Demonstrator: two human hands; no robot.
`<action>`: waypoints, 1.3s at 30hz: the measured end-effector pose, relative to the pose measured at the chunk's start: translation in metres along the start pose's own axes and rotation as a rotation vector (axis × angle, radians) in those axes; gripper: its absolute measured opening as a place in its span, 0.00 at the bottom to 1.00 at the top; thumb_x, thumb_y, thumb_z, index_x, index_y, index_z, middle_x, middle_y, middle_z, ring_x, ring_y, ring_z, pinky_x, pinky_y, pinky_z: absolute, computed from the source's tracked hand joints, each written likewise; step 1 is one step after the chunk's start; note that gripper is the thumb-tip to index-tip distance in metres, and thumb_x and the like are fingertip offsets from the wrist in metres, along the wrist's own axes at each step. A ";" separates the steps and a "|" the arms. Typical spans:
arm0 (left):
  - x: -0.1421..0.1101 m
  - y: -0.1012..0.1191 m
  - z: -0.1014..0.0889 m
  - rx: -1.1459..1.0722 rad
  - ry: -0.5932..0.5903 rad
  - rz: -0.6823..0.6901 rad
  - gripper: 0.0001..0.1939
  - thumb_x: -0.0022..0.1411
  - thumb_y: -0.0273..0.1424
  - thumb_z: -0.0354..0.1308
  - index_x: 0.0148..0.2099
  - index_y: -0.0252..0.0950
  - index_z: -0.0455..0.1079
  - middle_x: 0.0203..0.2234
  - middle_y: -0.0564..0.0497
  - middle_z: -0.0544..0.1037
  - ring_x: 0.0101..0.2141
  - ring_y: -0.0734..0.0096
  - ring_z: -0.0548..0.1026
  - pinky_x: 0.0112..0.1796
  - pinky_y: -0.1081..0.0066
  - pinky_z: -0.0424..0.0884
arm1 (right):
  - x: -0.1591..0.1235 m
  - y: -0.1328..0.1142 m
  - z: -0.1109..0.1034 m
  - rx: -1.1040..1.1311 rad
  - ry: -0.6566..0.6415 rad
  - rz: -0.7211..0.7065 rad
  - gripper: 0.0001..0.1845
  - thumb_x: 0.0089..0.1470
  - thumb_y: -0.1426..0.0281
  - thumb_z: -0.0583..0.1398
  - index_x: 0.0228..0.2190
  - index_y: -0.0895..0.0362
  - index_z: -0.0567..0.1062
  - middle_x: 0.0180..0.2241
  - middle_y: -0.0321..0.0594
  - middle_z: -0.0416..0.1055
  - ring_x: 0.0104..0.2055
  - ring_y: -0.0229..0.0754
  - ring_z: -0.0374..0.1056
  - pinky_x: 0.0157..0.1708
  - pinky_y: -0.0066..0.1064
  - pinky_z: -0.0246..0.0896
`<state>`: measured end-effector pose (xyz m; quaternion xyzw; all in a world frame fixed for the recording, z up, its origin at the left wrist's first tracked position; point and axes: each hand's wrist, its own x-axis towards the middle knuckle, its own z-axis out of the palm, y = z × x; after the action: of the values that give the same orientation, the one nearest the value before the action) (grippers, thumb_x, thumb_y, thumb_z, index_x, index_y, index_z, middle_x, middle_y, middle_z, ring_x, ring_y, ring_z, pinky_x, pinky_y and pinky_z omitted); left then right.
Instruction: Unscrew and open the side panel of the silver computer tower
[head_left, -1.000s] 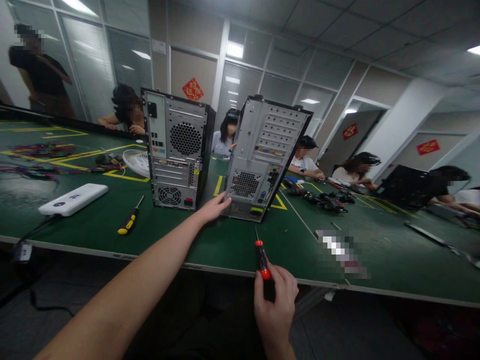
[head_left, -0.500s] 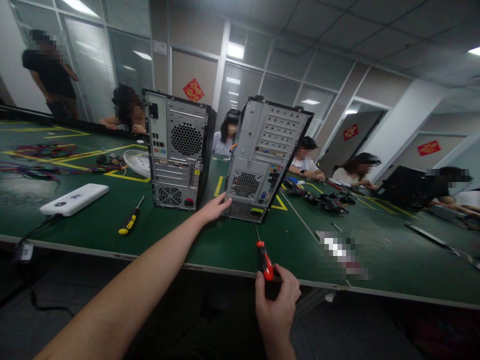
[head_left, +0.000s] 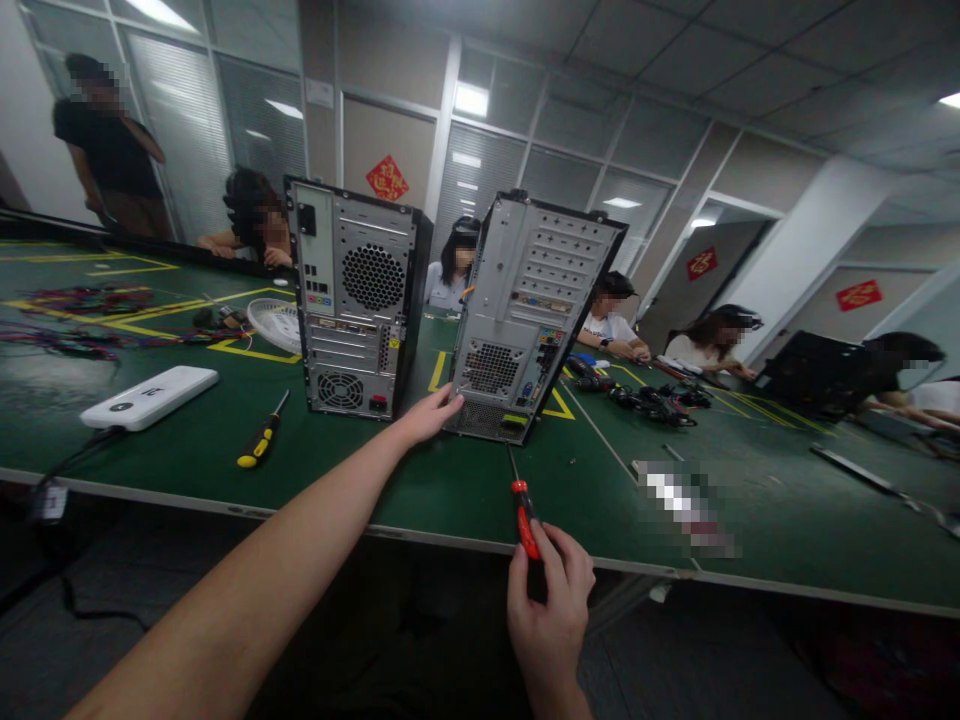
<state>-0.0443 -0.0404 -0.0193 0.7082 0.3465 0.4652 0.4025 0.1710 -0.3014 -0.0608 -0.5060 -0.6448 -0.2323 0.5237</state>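
Note:
Two computer cases stand upright with their rear panels toward me. My left hand holds the lower left edge of the right computer case, its thumb at the front; the other fingers are partly hidden. In my right hand, near the table's front edge, is the handle of a red-and-black screwdriver. Its shaft points away from me, with the tip close to the case's bottom edge; whether it touches cannot be made out. Left of my left hand stands the other computer case.
On the green table lie a yellow-and-black screwdriver, a white power bank with a cable, a white basket and bundled black cables. A metal strip lies right. Several people sit across the table; one person stands far left.
My right hand's fingers have shifted forward and left onto the screwdriver handle, and the handle has turned slightly. My left hand and both cases have stayed in place.

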 end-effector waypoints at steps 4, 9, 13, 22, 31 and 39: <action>-0.001 0.000 -0.001 0.013 -0.012 0.017 0.35 0.68 0.56 0.55 0.71 0.47 0.66 0.64 0.49 0.75 0.66 0.54 0.70 0.68 0.54 0.61 | -0.001 0.000 0.000 0.006 -0.019 0.011 0.20 0.66 0.71 0.62 0.58 0.55 0.73 0.51 0.52 0.73 0.53 0.54 0.71 0.52 0.50 0.65; -0.004 0.007 -0.001 0.015 -0.016 0.014 0.35 0.68 0.56 0.55 0.71 0.47 0.66 0.64 0.48 0.75 0.66 0.52 0.70 0.69 0.52 0.60 | -0.005 0.005 0.001 -0.028 0.026 0.093 0.24 0.65 0.62 0.64 0.57 0.60 0.71 0.49 0.55 0.74 0.53 0.57 0.70 0.53 0.51 0.63; -0.005 0.009 -0.001 0.011 -0.013 -0.005 0.35 0.68 0.56 0.55 0.71 0.47 0.67 0.65 0.49 0.74 0.67 0.51 0.69 0.69 0.52 0.59 | -0.006 0.009 0.001 -0.083 0.015 0.123 0.20 0.66 0.58 0.62 0.52 0.59 0.73 0.44 0.51 0.75 0.48 0.55 0.71 0.50 0.48 0.62; -0.002 0.005 -0.001 0.028 -0.017 0.021 0.36 0.68 0.56 0.55 0.71 0.45 0.67 0.64 0.48 0.75 0.66 0.52 0.70 0.68 0.52 0.60 | -0.004 0.005 -0.002 -0.062 0.011 0.032 0.16 0.66 0.67 0.64 0.54 0.57 0.76 0.45 0.48 0.76 0.48 0.51 0.72 0.51 0.46 0.62; -0.001 0.002 -0.001 0.027 -0.014 0.032 0.37 0.68 0.56 0.55 0.71 0.45 0.66 0.65 0.48 0.74 0.67 0.52 0.68 0.69 0.54 0.59 | -0.002 0.002 0.000 -0.029 -0.013 0.030 0.20 0.67 0.69 0.61 0.58 0.56 0.74 0.51 0.52 0.72 0.53 0.54 0.70 0.52 0.48 0.63; -0.001 0.000 -0.002 0.043 -0.009 -0.005 0.36 0.68 0.56 0.54 0.72 0.46 0.65 0.65 0.49 0.75 0.66 0.52 0.70 0.68 0.53 0.60 | -0.004 0.008 0.000 -0.095 0.019 0.137 0.20 0.66 0.56 0.63 0.49 0.59 0.74 0.42 0.50 0.75 0.46 0.54 0.71 0.49 0.46 0.61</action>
<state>-0.0462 -0.0410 -0.0189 0.7177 0.3564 0.4536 0.3900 0.1781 -0.3004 -0.0664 -0.5709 -0.5919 -0.2311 0.5199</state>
